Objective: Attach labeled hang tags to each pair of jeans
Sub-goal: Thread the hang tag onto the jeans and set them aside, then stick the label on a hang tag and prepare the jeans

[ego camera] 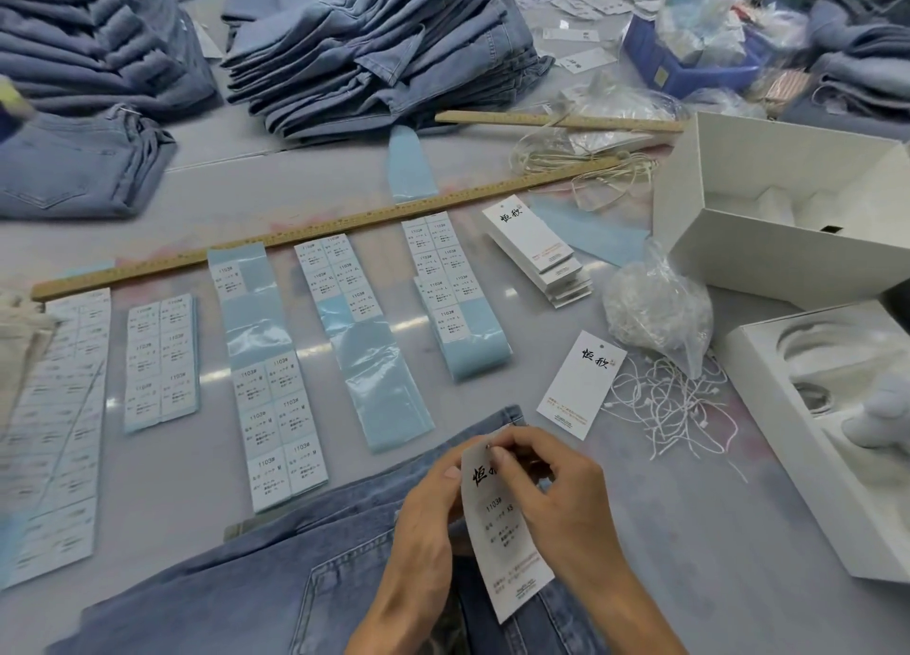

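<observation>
1. Boxes: a white open box (768,221) and a moulded white tray (812,438) are set at the tabletop's (689,531) right.
2. A hang tag (502,531) marked "1103#" and "XS" is pinched over jeans (221,580) by the left hand (423,521) and right hand (556,487); each grip is closed on it.
3. Label sheets (276,428), a loose tag (581,383), strings (665,408) and a wooden ruler (320,233) are spread beyond.

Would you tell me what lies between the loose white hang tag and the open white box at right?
Head view: tangled white strings and a clear plastic bag.
</observation>
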